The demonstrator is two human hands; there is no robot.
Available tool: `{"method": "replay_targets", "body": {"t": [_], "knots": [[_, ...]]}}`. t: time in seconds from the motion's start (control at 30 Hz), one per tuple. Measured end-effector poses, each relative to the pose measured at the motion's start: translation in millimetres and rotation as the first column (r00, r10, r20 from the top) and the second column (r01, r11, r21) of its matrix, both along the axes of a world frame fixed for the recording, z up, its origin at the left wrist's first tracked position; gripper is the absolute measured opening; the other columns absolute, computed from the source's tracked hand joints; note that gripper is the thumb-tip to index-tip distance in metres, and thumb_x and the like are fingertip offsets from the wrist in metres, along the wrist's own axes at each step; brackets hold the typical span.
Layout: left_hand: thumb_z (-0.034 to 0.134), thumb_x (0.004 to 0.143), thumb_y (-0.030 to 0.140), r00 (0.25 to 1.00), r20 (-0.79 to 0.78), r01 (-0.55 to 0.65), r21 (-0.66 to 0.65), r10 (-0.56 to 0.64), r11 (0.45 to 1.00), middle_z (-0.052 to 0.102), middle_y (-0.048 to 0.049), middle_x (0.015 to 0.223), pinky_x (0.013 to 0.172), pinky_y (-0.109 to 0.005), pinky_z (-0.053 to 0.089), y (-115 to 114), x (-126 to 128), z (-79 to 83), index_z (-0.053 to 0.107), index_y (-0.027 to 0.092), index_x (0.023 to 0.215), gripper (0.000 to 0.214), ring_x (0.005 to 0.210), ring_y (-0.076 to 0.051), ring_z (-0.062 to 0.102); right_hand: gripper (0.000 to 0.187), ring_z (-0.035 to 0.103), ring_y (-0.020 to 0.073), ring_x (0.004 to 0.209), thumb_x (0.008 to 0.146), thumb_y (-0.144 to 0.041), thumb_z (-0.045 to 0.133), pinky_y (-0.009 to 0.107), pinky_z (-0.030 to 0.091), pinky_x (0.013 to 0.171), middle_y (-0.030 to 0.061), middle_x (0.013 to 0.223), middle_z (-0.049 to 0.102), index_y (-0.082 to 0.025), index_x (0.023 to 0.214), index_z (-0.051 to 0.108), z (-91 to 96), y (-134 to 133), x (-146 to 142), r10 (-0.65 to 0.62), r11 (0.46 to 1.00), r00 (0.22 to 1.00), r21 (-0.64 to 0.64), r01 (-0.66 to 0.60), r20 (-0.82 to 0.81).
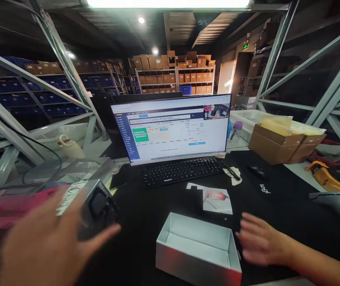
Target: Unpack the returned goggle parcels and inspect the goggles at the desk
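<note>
- Black matting covers the worktop (283, 202), which fills the lower half of the view under grey steel racking.
- The monitor (172, 127) stands at 12 o'clock, lit with a form page, and the black keyboard (181, 171) lies just in front of it.
- Brown cardboard boxes (283, 143) sit at 2 o'clock, beside a white basket.
- The open white box (198, 248) lies at 6 o'clock, empty side up, between the two hands.
- The left hand (47, 242) is at 8 o'clock, blurred, with fingers spread open, and it touches or nearly touches a small black device (98, 206) that has a grey edge.
- The right hand (261, 240) is at 4 o'clock, fingers loosely open and holding nothing, just beside the white box's right wall.
- A printed card (216, 198) with a pink picture lies just beyond the box, toward the keyboard.
- An orange tool (325, 176) rests at 3 o'clock.
</note>
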State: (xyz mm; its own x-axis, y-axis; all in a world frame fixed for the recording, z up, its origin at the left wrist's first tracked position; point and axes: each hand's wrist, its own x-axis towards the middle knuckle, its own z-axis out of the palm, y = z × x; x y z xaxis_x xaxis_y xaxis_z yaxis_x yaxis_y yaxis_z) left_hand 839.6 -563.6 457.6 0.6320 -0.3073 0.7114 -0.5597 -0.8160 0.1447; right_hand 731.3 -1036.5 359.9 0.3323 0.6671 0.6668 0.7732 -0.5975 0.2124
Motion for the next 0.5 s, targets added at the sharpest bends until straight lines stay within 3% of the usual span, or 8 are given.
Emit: {"method": "replay_targets", "body": {"t": [0.03,0.1,0.17,0.2,0.27,0.33,0.4,0.5], "knots": [[0.083,0.064,0.054,0.996,0.023,0.083,0.058,-0.085,0.995,0.036,-0.0067,0.157,0.103,-0.071,0.044,-14.6,-7.4,-7.5,0.054,0.032,0.136,0.08,0.137,-0.051,0.038,0.06,0.032,0.02,0.147,0.086,-0.017,0.064,0.046,0.031,0.122,0.0019,0.145,0.054,-0.034,0.142,0.047,6.3,-1.9,3.9,-0.128,0.99,0.989,0.057,0.133,-0.078],[0.086,0.062,0.048,0.937,-0.235,0.299,0.156,-0.259,0.941,0.024,-0.0098,0.163,0.102,-0.064,0.049,-46.1,-21.1,-25.0,0.046,0.033,0.144,0.092,0.138,-0.046,0.041,0.081,0.028,0.029,0.149,0.083,-0.015,0.067,0.053,0.034,0.118,0.0123,0.158,0.036,-0.025,0.154,0.031,17.7,-4.6,15.7,-0.297,0.941,0.91,0.071,0.33,-0.29],[0.094,0.05,0.044,0.802,-0.492,0.466,0.161,-0.338,0.87,0.007,-0.009,0.167,0.103,-0.062,0.048,-73.7,-31.4,-42.5,0.047,0.035,0.142,0.103,0.144,-0.047,0.031,0.087,0.028,0.0335,0.148,0.081,-0.02,0.071,0.058,0.035,0.116,0.0155,0.16,0.031,-0.022,0.156,0.027,23.5,-7.0,29.7,-0.319,0.935,0.83,-0.009,0.355,-0.457],[0.095,0.046,0.04,0.713,-0.602,0.535,0.134,-0.36,0.834,0.004,-0.0085,0.167,0.106,-0.06,0.046,-84.2,-34.8,-50.1,0.051,0.035,0.138,0.102,0.146,-0.046,0.028,0.083,0.033,0.0327,0.146,0.081,-0.02,0.07,0.057,0.036,0.116,0.0141,0.158,0.036,-0.023,0.155,0.031,24.1,-8.3,36.4,-0.302,0.945,0.812,-0.046,0.323,-0.5],[0.094,0.049,0.033,0.576,-0.731,0.593,0.065,-0.367,0.802,0.011,-0.0075,0.166,0.11,-0.056,0.043,-97.4,-38.3,-61.6,0.058,0.033,0.127,0.086,0.147,-0.042,0.026,0.067,0.047,0.0274,0.138,0.085,-0.012,0.06,0.052,0.041,0.114,0.0093,0.148,0.052,-0.026,0.149,0.043,22.8,-11.4,47.2,-0.252,0.963,0.816,-0.05,0.266,-0.521],[0.089,0.056,0.027,0.522,-0.764,0.592,0.006,-0.379,0.806,0.026,-0.008,0.161,0.112,-0.053,0.042,-102.4,-38.4,-68.7,0.062,0.029,0.116,0.067,0.146,-0.038,0.029,0.057,0.06,0.0223,0.125,0.087,-0.005,0.047,0.043,0.05,0.106,0.0059,0.135,0.064,-0.027,0.14,0.055,23.3,-13.3,54.1,-0.227,0.957,0.835,0.043,0.286,-0.5],[0.087,0.057,0.025,0.516,-0.755,0.576,-0.043,-0.404,0.816,0.035,-0.0092,0.155,0.111,-0.051,0.042,-103.1,-37.3,-74.0,0.062,0.027,0.111,0.059,0.143,-0.036,0.032,0.045,0.069,0.0216,0.111,0.091,-0.009,0.044,0.037,0.057,0.096,0.0059,0.123,0.071,-0.024,0.128,0.065,30.2,-11.1,57.2,-0.266,0.89,0.845,0.22,0.4,-0.464],[0.086,0.056,0.022,0.535,-0.721,0.532,-0.117,-0.441,0.838,0.036,-0.0104,0.151,0.112,-0.053,0.042,-101.5,-35.8,-82.2,0.058,0.029,0.118,0.069,0.14,-0.036,0.035,0.022,0.075,0.0216,0.081,0.094,-0.028,0.055,0.03,0.061,0.07,0.0059,0.097,0.077,-0.021,0.107,0.072,50.1,4.8,54.9,-0.308,0.677,0.799,0.471,0.565,-0.516]]}}
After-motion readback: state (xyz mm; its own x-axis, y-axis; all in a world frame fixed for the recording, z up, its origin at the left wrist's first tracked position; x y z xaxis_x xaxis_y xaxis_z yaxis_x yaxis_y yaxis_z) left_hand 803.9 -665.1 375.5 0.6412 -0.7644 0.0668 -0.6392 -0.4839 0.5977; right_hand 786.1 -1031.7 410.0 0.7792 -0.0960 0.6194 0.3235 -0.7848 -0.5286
